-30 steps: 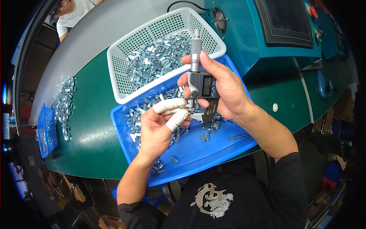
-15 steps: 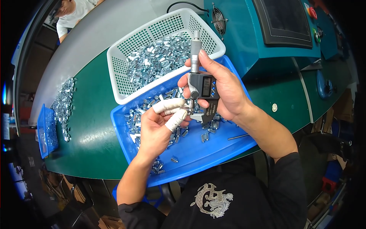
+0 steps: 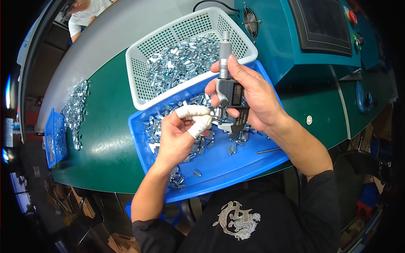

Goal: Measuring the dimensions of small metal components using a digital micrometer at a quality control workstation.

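1. Head view shows your right hand with its fingers wrapped around a digital micrometer; the grey thimble points away from you, and the curved frame is toward your body.
2. Your left hand is just beside the frame of this micrometer. Its thumb and index finger wear white finger covers, and their tips are pressed together; I cannot tell if a small part is between them.
3. Both your hands are above the blue tray, where many shiny metal parts lie, mostly at the far and left side. Near its right edge, there is a thin dark rod.
4. Behind the tray is the white basket, which holds a big pile of similar pieces.
5. At your left, a loose heap lies on the green table, next to a small blue basket.
6. At your far right stands a teal machine with a dark screen.
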Available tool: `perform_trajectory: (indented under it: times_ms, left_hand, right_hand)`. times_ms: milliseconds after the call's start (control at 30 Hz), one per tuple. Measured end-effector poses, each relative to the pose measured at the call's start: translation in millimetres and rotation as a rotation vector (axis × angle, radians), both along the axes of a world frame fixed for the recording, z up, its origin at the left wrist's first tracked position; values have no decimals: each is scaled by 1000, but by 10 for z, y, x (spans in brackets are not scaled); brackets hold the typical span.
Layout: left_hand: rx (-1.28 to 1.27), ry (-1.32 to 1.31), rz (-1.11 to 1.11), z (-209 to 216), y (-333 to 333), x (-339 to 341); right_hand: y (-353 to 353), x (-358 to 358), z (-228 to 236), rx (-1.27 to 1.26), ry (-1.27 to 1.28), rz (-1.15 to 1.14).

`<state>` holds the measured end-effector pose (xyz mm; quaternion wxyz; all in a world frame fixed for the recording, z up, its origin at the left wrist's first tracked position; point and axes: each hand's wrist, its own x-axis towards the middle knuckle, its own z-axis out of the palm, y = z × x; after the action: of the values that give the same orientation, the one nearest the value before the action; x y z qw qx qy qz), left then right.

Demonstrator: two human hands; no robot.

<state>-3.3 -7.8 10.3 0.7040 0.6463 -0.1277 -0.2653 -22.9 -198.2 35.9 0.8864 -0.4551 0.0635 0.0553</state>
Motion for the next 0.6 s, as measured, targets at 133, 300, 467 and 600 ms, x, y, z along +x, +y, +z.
perform_trajectory:
  times_ms: [133,300,467,600]
  left_hand:
    - [-57,-181,276,59,72,174]
    - [171,-449,392,34,94,230]
    - [732,-747,0,-75,2,80]
    - [879,-1008,-153,-238,-15,33]
  right_hand:
    - [2,4,12,0,6,-10]
    - [-13,5,-17,12,6,-4]
    - [-16,3,-14,1,23,-4]
    - [-2,7,-12,7,10,3]
